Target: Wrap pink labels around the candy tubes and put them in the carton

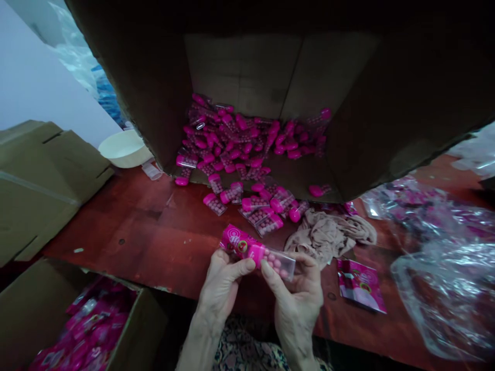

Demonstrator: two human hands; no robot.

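Between my two hands, above the table's front edge, is a clear plastic container of pink candy balls (284, 265), tilted with its clear end to the right. A printed pink wrapper sleeve (240, 241) covers its left end. My left hand (219, 283) is closed on the sleeve, thumb on top. My right hand (299, 301) grips the clear part between thumb and fingers. The fingers beneath are partly hidden. Similar pink-capped containers (261, 216) lie loose just beyond my hands. To the right, a flat printed pink wrapper (362, 288) rests on the table.
A large cardboard box (247, 77) on its side holds many pink-capped containers. A crumpled cloth (328, 234) and clear plastic bags (444, 293) lie right on the red table (154, 237). A lower box (143, 324) of wrapped packs and a white bowl (126, 149) are left.
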